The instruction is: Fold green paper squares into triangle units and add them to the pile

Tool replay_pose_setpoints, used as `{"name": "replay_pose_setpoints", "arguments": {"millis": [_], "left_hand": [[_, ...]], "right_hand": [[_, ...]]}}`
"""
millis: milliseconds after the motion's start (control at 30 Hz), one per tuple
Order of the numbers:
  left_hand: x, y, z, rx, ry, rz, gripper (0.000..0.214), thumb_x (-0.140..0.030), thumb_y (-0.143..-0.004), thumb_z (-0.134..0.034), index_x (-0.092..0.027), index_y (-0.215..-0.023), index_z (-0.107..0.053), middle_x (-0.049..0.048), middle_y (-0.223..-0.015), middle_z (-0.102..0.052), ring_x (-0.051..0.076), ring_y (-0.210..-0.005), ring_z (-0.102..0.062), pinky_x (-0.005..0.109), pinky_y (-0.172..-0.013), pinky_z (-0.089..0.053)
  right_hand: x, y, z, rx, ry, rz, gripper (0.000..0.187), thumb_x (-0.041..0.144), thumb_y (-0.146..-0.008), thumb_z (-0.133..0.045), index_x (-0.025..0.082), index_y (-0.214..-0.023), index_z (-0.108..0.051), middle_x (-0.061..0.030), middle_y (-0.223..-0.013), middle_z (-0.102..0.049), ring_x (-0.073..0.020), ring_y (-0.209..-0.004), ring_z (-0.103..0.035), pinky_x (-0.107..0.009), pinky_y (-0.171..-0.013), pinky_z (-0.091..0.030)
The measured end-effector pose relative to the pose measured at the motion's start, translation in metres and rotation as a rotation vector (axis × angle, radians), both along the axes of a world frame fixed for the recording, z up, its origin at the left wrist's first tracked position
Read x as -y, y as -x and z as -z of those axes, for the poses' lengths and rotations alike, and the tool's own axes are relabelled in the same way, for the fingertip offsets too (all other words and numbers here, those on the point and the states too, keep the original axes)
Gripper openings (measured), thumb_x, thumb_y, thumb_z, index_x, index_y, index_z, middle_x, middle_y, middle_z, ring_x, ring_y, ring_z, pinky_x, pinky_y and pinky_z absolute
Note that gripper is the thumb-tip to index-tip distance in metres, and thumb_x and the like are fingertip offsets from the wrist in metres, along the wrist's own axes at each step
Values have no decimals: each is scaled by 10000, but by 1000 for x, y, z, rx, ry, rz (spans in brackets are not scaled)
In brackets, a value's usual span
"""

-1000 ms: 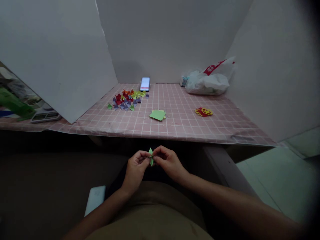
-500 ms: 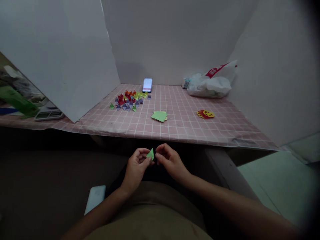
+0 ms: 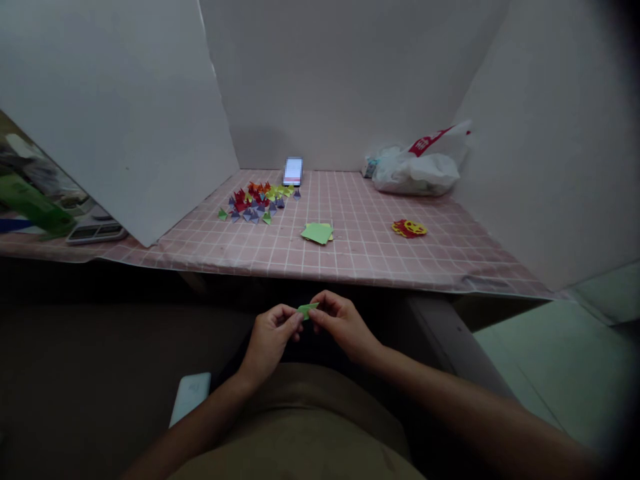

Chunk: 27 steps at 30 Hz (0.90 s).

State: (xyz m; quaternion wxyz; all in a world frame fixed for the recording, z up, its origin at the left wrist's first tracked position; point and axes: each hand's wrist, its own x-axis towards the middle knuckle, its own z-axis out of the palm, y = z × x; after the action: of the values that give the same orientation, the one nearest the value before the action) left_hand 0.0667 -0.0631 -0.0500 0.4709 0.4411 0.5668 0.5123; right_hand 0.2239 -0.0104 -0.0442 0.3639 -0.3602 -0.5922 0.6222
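A small folded green paper piece [image 3: 307, 309] is pinched between the fingertips of my left hand [image 3: 269, 337] and my right hand [image 3: 340, 323], held over my lap below the table's front edge. On the pink checked tablecloth [image 3: 360, 257] ahead lies a small stack of green and yellow paper squares [image 3: 317, 233]. Farther back on the left sits a cluster of several folded paper pieces [image 3: 256, 199] in red, purple, yellow and green.
A lit phone [image 3: 293, 171] leans on the back wall. A white plastic bag [image 3: 419, 169] lies at the back right, and red-yellow paper shapes [image 3: 409, 229] in front of it. A white panel [image 3: 115, 113] stands at the left, with a scale [image 3: 95, 231] beside it. A white object [image 3: 190, 398] rests by my left forearm.
The green piece has been turned between my fingers, from standing upright to lying flat and sideways. Both hands have stayed over my lap.
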Motion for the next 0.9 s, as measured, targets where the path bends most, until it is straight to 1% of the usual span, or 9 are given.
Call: {"name": "replay_pose_setpoints", "arguments": {"millis": [133,233,333,433,533,667,767,833,900], "left_hand": [[0,3,-1,-46,33,69,211,-347,-767,-690,-154,-686,-667,-11,-590,-607,109,-502,-524,226,-520,-407],[-2,6,0,-50,30,61,221,-344,-770,-686,-161,-653,-646,-14,-577,-597,107,-495,-514,223,-511,-404],[-5,8,-2,-77,19,49,238,-352,-757,-698,-165,-628,-626,-21,-551,-571,106,-486,-490,217,-491,-385],[-7,13,-5,-84,24,91,230,-355,-749,-705,-161,-648,-633,-26,-556,-568,102,-495,-489,215,-503,-380],[-9,18,-9,-70,34,125,208,-346,-781,-674,-156,-700,-644,-24,-595,-591,103,-528,-517,220,-546,-399],[-9,25,-14,-162,23,195,203,-318,-792,-667,-152,-683,-624,-27,-594,-579,103,-523,-506,223,-535,-389],[-8,26,-16,-208,9,237,195,-303,-783,-681,-149,-674,-633,-22,-595,-580,108,-529,-512,225,-531,-391],[-9,23,-15,-154,0,183,191,-308,-796,-671,-149,-694,-642,-19,-609,-588,109,-549,-522,226,-553,-408],[-9,18,-11,-50,-13,73,192,-334,-821,-648,-153,-758,-649,-13,-654,-609,113,-586,-545,231,-592,-438]], "right_hand": [[-1,0,1,87,-31,-42,122,271,-779,-660,168,-742,-606,38,-600,-569,-103,-533,-493,-241,-542,-365],[0,0,-1,120,-38,-14,174,291,-800,-630,171,-682,-583,40,-549,-542,-104,-516,-469,-243,-528,-341],[0,0,-4,130,-25,-37,175,286,-782,-634,171,-666,-570,39,-550,-535,-102,-510,-461,-243,-522,-335],[1,-1,-7,114,1,-64,171,279,-763,-641,170,-657,-562,37,-558,-535,-101,-517,-463,-243,-527,-339],[1,0,-8,79,24,-43,185,300,-773,-639,170,-668,-558,34,-561,-542,-106,-536,-477,-249,-548,-352],[1,1,-8,95,20,-91,171,305,-761,-658,164,-704,-580,30,-612,-556,-105,-544,-485,-248,-548,-363],[0,1,-9,124,-10,-135,155,283,-758,-659,161,-688,-594,30,-601,-555,-104,-539,-481,-245,-540,-355],[0,1,-8,123,-16,-106,173,283,-770,-652,164,-663,-587,29,-571,-555,-109,-539,-482,-248,-544,-350],[1,1,-5,95,6,-31,186,292,-779,-653,168,-663,-578,28,-559,-565,-112,-542,-486,-253,-556,-354]]}}
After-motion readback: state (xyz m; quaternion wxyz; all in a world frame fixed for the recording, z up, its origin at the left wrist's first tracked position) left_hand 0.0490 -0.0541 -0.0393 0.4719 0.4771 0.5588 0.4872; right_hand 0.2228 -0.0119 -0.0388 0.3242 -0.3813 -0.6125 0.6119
